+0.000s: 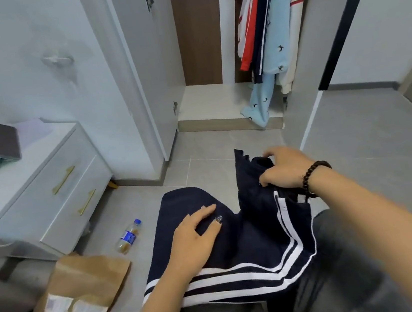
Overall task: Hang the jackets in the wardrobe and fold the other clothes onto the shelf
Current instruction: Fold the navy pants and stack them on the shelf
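A navy garment with white side stripes (254, 251) lies across my lap in the lower middle. My left hand (193, 238) rests flat on its left part, fingers straight. My right hand (286, 167), with a dark bead bracelet on the wrist, grips a bunched end of the same garment and holds it raised at the right. The open wardrobe (208, 103) stands ahead. Several jackets hang inside it at the right: a red and white one (247, 19), a navy one, a light blue one (277, 28) and a white one with red stripes.
A white drawer unit with gold handles (53, 181) stands at the left. A plastic bottle (129, 236) and a brown paper parcel (83, 289) lie on the grey tiled floor beside it. The wardrobe's left door (141, 67) is swung open.
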Demonstrator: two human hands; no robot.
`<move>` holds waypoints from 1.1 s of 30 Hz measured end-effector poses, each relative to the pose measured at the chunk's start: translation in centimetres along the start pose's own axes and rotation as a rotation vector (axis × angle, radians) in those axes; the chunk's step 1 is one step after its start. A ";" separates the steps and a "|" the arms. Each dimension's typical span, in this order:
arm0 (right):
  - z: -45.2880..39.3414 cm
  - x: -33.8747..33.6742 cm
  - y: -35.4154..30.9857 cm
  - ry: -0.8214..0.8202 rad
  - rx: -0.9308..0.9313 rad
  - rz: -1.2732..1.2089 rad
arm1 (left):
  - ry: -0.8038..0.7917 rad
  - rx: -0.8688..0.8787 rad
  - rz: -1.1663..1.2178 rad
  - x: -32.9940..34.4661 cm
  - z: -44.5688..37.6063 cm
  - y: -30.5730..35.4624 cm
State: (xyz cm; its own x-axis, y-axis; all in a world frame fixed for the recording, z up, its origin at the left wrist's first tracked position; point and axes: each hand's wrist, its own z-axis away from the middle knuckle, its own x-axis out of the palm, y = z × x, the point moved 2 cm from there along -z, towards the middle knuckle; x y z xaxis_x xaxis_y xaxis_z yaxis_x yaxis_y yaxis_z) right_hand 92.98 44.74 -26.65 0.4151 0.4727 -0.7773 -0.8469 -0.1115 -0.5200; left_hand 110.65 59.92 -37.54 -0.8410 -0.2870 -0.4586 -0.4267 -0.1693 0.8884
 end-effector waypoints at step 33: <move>3.1 14.4 -2.7 -0.177 -0.336 -0.706 | 0.083 -0.622 0.472 -6.1 -2.6 -1.7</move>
State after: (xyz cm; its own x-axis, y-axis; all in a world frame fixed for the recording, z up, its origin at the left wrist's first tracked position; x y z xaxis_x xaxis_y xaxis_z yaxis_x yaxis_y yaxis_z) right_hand 100.17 54.56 -35.33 0.7330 0.6582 -0.1718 -0.2469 0.0222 -0.9688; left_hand 117.34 59.53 -36.30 -0.8489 -0.5254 -0.0573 0.2549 -0.5020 0.8264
